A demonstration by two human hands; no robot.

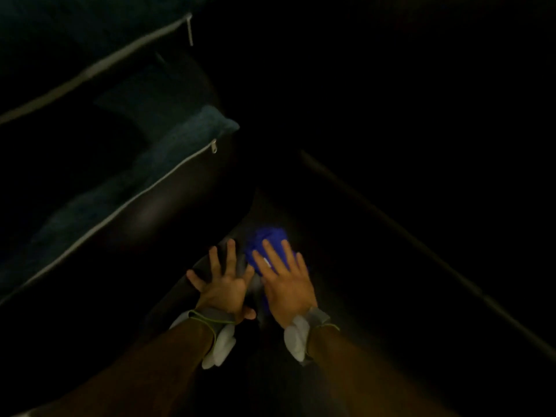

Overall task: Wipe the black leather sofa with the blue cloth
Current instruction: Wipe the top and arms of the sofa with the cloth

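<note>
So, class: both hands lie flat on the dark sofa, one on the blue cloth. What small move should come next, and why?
Probably slide the right hand forward, pushing the blue cloth along the black leather sofa. Its straight fingers already press the cloth, while the left hand rests spread on the leather beside it.

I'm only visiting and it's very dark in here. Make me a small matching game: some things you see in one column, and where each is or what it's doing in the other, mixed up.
Things:
1. left hand
2. right hand
3. blue cloth
4. cushion

States:
A. under the right hand's straight fingers
B. fingers spread, flat on the black leather sofa
C. upper left, with a pale zip
D. pressing on the cloth

Pairs: 1-B, 2-D, 3-A, 4-C
</note>
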